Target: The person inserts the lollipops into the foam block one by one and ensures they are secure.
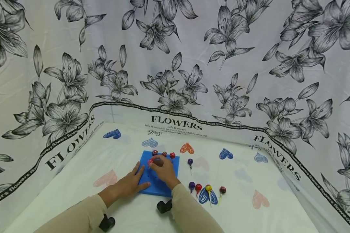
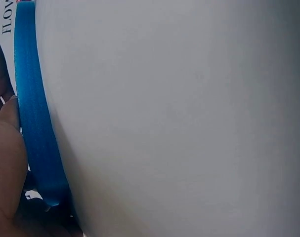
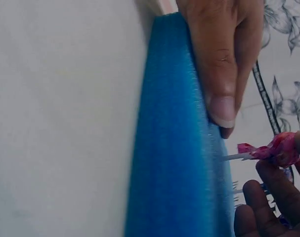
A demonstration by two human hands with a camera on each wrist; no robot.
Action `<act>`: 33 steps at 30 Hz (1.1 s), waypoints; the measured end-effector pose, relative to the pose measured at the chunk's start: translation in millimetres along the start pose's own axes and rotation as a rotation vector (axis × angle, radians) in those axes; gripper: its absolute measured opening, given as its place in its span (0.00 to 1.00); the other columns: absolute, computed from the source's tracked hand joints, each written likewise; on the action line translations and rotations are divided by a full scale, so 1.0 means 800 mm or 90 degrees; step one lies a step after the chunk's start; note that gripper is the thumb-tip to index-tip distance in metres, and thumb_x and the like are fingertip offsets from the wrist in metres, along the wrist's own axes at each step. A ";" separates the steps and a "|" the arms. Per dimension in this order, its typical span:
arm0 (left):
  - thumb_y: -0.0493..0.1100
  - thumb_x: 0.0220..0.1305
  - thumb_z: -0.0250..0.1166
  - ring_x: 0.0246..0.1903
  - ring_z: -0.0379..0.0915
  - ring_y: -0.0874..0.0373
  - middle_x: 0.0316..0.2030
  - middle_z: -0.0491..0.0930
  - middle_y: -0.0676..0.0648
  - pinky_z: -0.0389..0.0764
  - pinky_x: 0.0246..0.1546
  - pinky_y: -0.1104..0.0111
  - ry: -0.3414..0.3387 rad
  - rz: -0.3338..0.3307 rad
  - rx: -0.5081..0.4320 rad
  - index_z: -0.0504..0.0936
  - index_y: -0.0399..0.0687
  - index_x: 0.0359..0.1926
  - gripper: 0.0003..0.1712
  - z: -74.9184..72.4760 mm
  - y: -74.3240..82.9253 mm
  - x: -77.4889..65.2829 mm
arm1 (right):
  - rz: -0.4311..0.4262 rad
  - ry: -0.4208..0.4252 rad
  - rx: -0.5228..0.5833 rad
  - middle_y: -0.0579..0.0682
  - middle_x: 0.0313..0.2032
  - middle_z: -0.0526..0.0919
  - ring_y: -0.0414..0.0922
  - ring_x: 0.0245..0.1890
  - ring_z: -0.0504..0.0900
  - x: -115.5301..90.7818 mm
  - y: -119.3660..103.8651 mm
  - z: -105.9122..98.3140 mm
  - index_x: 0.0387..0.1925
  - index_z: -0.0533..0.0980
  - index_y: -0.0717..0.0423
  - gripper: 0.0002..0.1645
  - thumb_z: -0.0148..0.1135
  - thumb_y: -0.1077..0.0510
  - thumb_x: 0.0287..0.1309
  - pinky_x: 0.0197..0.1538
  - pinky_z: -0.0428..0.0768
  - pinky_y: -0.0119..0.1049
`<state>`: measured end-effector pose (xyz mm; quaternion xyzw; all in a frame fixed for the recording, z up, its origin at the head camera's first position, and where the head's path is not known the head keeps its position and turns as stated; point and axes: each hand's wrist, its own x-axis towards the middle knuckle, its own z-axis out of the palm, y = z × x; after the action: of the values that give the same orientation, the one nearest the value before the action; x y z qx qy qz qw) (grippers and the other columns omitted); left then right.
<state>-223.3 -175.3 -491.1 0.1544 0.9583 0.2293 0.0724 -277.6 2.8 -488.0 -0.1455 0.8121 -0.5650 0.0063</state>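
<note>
A blue foam board (image 1: pixel 156 186) lies flat in front of me. My left hand (image 1: pixel 131 182) rests on its left side with fingers spread and the thumb over the front part. With my right hand (image 1: pixel 163 169) I pinch a pink-wrapped lollipop (image 1: pixel 150 161) by its head, above the board. In the right wrist view, the stick of that lollipop (image 3: pixel 283 149) meets the board's face (image 3: pixel 169 148), beside the fingers (image 3: pixel 278 190). Along the far edge of the board stand several red-wrapped lollipops (image 1: pixel 164 154). Small dark holes show in the board near my right hand.
To the board's right lie a purple lollipop (image 1: pixel 190 161) and, nearer, another purple one (image 1: pixel 192 186), a red one (image 1: pixel 198 187), a yellow one (image 1: pixel 208 188) and a dark red one (image 1: pixel 222 190). A white heart-print cloth (image 1: pixel 239 207) covers the table; a flower-print curtain (image 1: pixel 110 42) surrounds it.
</note>
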 end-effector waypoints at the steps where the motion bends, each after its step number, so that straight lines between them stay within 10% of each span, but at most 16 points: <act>1: 0.67 0.63 0.57 0.65 0.52 0.29 0.73 0.40 0.31 0.67 0.56 0.43 -0.001 -0.001 0.001 0.51 0.33 0.73 0.54 0.001 0.000 0.000 | 0.004 -0.001 -0.003 0.40 0.40 0.84 0.41 0.45 0.81 -0.001 -0.001 -0.001 0.51 0.79 0.47 0.16 0.66 0.51 0.61 0.49 0.78 0.47; 11: 0.67 0.63 0.58 0.66 0.50 0.30 0.73 0.39 0.32 0.66 0.56 0.43 -0.001 0.005 -0.004 0.51 0.34 0.73 0.54 -0.001 -0.002 0.000 | -0.069 0.000 -0.021 0.46 0.48 0.83 0.41 0.50 0.78 -0.005 -0.054 -0.039 0.53 0.78 0.38 0.16 0.62 0.53 0.64 0.53 0.76 0.48; 24: 0.67 0.63 0.58 0.66 0.50 0.30 0.73 0.39 0.32 0.65 0.57 0.43 -0.002 -0.001 -0.002 0.50 0.34 0.74 0.54 0.000 0.000 -0.001 | -0.300 0.073 -0.035 0.50 0.50 0.81 0.52 0.51 0.78 -0.003 -0.131 -0.142 0.54 0.78 0.56 0.17 0.63 0.59 0.64 0.47 0.78 0.44; 33: 0.66 0.63 0.58 0.66 0.50 0.30 0.73 0.38 0.32 0.65 0.57 0.44 0.000 -0.002 -0.009 0.50 0.34 0.74 0.54 0.000 0.001 -0.001 | -0.259 0.119 -0.048 0.60 0.50 0.80 0.54 0.49 0.77 -0.008 -0.142 -0.178 0.53 0.77 0.63 0.18 0.63 0.63 0.63 0.48 0.77 0.48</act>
<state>-222.4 -174.8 -491.1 0.1526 0.9569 0.2359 0.0740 -270.0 98.9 -332.9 -0.2537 0.7836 -0.5349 -0.1883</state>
